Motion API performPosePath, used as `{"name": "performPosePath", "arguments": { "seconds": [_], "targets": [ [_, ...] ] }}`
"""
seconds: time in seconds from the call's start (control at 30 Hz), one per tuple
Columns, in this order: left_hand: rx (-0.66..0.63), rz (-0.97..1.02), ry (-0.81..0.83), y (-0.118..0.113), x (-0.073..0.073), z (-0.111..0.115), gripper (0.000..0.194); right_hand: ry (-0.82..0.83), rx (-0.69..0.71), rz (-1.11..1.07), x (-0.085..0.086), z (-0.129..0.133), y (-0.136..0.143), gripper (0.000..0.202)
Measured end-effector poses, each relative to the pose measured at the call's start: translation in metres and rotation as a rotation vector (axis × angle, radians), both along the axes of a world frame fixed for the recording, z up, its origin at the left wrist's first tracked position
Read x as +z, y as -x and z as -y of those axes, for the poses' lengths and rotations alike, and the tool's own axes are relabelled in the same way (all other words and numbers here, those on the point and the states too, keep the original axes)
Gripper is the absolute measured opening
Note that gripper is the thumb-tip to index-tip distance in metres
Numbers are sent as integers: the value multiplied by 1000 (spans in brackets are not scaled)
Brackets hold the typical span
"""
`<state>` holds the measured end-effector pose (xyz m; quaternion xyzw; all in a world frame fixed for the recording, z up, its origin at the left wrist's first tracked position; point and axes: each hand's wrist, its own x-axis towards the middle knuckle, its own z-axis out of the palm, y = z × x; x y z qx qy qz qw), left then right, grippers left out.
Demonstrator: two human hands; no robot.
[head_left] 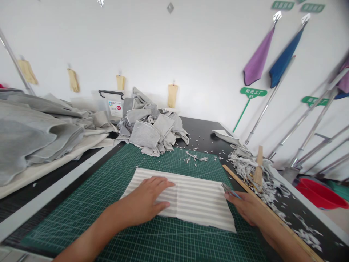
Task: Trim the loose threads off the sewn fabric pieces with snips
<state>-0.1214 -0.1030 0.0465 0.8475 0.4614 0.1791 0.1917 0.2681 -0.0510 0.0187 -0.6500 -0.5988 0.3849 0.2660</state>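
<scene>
A striped grey-and-white cloth lies flat on the green cutting mat, with a crease down its middle. My left hand rests on the cloth's left half, fingers spread and thumb apart. At the upper right corner of the cloth, my right hand is closed around a small blue-handled tool. Its thin metal tip points at that corner; whether it is snips or another tool I cannot make out.
Grey cloth pieces are heaped behind the mat. Larger sheets lie stacked left. A wooden ruler runs along the right, beside fabric scraps and another wooden piece. A red basin stands beyond the table.
</scene>
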Motion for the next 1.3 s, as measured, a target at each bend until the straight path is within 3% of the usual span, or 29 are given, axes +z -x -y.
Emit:
{"name": "performPosePath", "arguments": {
  "seconds": [0.13,0.33,0.5,0.7,0.87,0.97,1.13,1.3],
  "targets": [
    [-13,-40,-41,-8,-18,0,55,138,42,72,5,-4,-1,58],
    [-13,-39,-25,-2,-22,-1,55,281,215,-3,18,5,7,59],
    [-16,-6,-24,0,-24,-2,54,248,149,8,39,13,19,54],
    [-8,13,-30,0,-23,-2,50,149,90,-94,79,16,49,46],
    [89,72,-80,-1,-23,-2,37,49,159,-101,112,12,88,49],
    [171,107,-71,1,-22,-5,27,-30,261,-25,122,2,111,45],
    [287,385,76,6,-9,-10,29,-218,418,105,122,-10,161,42],
    [415,864,503,12,-3,-10,55,-256,546,119,108,-9,214,40]
  ]
}}
